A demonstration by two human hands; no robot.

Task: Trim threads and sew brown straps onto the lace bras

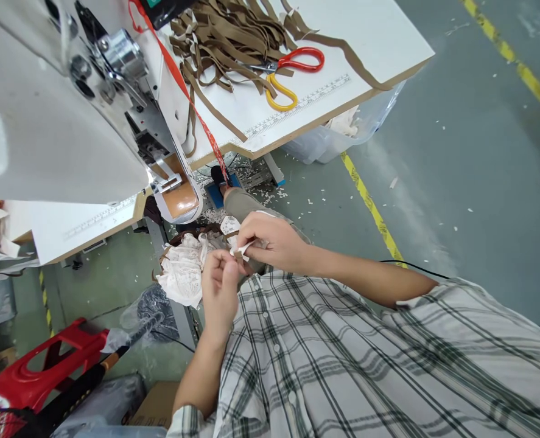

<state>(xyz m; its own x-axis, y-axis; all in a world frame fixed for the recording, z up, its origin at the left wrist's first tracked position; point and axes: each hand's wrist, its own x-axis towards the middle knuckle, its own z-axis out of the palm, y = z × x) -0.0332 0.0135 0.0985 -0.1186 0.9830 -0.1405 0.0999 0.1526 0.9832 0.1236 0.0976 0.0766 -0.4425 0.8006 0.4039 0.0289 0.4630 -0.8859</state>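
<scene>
My left hand and my right hand meet just above my lap, fingertips almost touching. Between them is a small piece of white fabric with a brown edge, pinched from both sides. A bundle of white lace fabric hangs beside my left hand, and some of it lies on my leg. How the pinched piece joins the lace is hidden behind my fingers. The sewing machine's rounded arm end is ahead and left of my hands.
Scissors with one red and one yellow handle lie on the white table, beside a heap of brown fabric strips. A red strap hangs past the machine. A clear plastic bin stands below; a red stool is lower left.
</scene>
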